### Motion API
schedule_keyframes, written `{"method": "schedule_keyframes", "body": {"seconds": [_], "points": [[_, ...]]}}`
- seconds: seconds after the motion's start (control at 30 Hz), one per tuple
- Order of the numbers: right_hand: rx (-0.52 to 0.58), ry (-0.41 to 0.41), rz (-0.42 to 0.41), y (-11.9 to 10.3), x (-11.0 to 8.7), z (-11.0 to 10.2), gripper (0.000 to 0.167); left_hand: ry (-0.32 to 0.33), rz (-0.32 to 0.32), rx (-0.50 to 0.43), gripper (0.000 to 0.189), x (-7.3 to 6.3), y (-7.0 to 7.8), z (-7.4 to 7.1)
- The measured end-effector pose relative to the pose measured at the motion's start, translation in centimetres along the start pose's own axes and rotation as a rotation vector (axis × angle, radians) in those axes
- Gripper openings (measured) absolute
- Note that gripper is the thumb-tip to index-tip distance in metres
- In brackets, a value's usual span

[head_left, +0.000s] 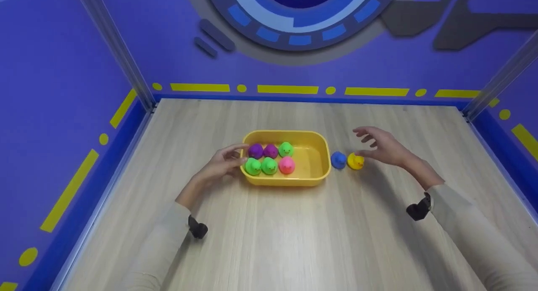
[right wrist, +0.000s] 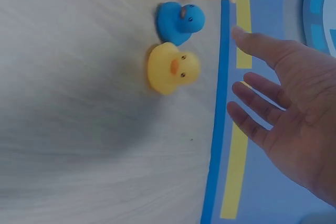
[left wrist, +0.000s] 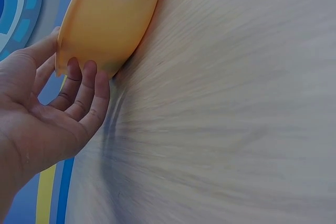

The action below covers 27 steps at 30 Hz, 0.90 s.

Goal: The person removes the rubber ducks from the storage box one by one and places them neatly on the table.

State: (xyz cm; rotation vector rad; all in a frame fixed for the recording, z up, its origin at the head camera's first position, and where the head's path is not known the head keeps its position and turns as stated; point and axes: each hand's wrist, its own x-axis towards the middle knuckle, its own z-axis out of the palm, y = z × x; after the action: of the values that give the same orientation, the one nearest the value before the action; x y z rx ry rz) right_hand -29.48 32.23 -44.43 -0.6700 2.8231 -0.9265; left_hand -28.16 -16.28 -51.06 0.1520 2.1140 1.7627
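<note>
A yellow plastic tub (head_left: 311,156) stands on the table with two purple ducks (head_left: 256,151), three green ducks (head_left: 269,166) and a pink duck (head_left: 287,165) inside. My left hand (head_left: 222,161) holds the tub's left end; in the left wrist view its curled fingers (left wrist: 84,93) lie against the outer wall, the thumb at the rim. Just right of the tub, a blue duck (head_left: 338,160) and a yellow duck (head_left: 355,161) sit side by side on the table. Over the yellow duck hovers my right hand (head_left: 384,148), fingers spread and loosely bent, nothing in it.
Light wood-grain table (head_left: 269,232) extends around the tub. A blue-purple wall (head_left: 147,38) with yellow dashes rises behind it, and similar panels flank both sides, joined by metal corner posts (head_left: 117,47).
</note>
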Motion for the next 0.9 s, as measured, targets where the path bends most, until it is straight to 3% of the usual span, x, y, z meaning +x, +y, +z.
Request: {"method": "schedule_keyframes", "body": {"seconds": [0.37, 0.73, 0.9], "points": [[0.044, -0.015, -0.065, -3.1, 3.1, 0.1, 0.035, -0.014, 0.038, 0.011, 0.056, -0.1, 0.0, 0.0], [0.125, -0.130, -0.077, -5.8, 5.5, 2.3, 0.033, -0.009, 0.034, 0.016, 0.055, 0.1, 0.0, 0.1], [0.146, -0.186, -0.121, -7.2, 6.0, 3.5, 0.033, -0.011, 0.027, -0.011, 0.056, 0.1, -0.2, 0.0]]}}
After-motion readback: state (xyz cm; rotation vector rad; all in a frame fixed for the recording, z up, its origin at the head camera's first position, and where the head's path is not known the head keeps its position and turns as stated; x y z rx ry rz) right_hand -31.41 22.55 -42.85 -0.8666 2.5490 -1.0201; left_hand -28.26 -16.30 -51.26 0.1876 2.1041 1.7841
